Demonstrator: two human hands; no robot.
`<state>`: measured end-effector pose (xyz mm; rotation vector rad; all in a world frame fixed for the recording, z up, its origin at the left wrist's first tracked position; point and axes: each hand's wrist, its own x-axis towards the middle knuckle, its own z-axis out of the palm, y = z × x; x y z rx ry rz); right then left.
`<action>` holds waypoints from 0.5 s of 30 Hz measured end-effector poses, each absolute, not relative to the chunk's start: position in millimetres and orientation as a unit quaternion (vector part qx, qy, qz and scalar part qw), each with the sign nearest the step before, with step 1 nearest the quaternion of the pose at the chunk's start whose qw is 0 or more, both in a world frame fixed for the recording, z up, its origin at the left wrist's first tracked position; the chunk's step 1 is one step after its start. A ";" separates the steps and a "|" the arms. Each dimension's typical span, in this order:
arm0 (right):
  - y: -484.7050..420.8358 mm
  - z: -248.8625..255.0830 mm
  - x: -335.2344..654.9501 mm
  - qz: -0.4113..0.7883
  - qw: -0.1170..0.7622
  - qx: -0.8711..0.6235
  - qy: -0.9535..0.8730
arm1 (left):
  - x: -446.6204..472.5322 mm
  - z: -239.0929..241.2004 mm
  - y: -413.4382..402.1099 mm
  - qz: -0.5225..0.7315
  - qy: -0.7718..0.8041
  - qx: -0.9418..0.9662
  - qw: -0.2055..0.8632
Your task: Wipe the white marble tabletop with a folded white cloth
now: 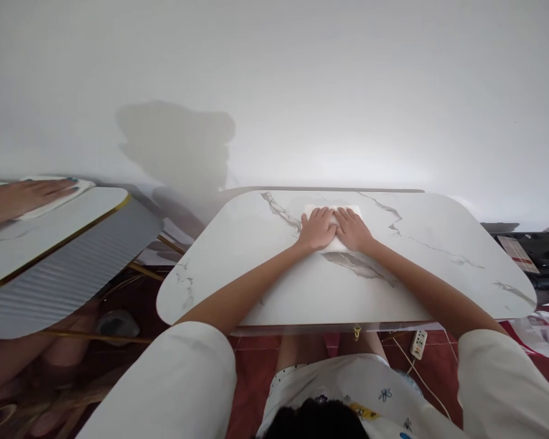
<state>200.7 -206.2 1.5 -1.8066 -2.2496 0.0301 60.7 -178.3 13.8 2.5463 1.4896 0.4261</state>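
A white folded cloth (354, 211) lies on the far middle of a white marble-patterned table (430, 268). My left hand (317, 228) and my right hand (353, 229) rest flat on the cloth side by side, fingers stretched out and pointing toward the wall. The hands cover most of the cloth, and only its edges show around them.
At the far left, another person's hand (30, 193) lies flat on a white cloth on a second marble table (50, 231) with a gold rim. A white power strip (418, 344) and its cable lie on the red floor. A black device (535, 256) sits at right.
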 end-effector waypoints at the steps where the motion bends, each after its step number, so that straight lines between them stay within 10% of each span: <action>1: -197.4 3.5 200.3 0.023 0.120 -0.623 -0.772 | 60.2 13.4 -169.7 0.145 0.500 0.850 0.082; 15: -99.6 18.0 194.7 0.085 0.092 -0.650 -0.750 | 61.3 15.4 -75.1 0.158 0.501 0.848 0.067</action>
